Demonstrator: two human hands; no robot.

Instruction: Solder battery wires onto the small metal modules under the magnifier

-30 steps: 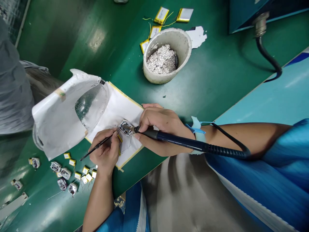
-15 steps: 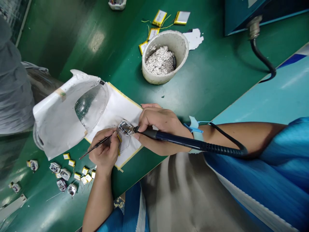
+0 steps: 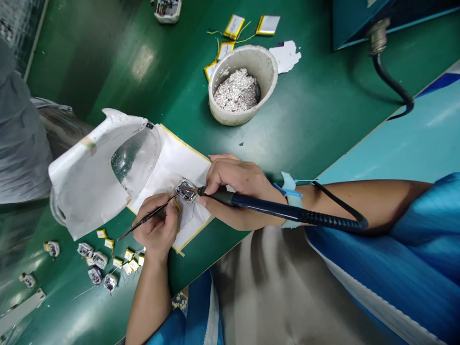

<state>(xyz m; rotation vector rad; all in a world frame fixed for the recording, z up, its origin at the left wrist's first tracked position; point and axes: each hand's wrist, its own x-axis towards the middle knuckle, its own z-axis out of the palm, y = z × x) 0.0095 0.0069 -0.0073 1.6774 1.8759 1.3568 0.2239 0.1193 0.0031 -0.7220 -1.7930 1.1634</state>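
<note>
My right hand (image 3: 242, 189) is closed round a soldering iron (image 3: 266, 206), its tip over a small open electronic device (image 3: 186, 190). The device lies on white paper (image 3: 179, 158), its circuit side up. In my left hand (image 3: 158, 223), dark slender tweezers (image 3: 145, 218) are pinched, their far end at the device's left edge. Part of a yellow-edged battery (image 3: 178, 207) and thin wires show beside the left fingers. Whether the iron's tip touches the circuit is too small to tell.
A pot of silvery solder bits (image 3: 242, 108) stands beyond the paper, near several batteries (image 3: 233, 26). A white shield with a clear window (image 3: 82, 191) stands at left. Several open devices (image 3: 97, 259) lie lower left. A blue box (image 3: 354, 24) with a cable stands upper right.
The view has shifted slightly, so the pot and the devices on the table sit a little differently. Both hands keep their grips, and their tools stay at the device.
</note>
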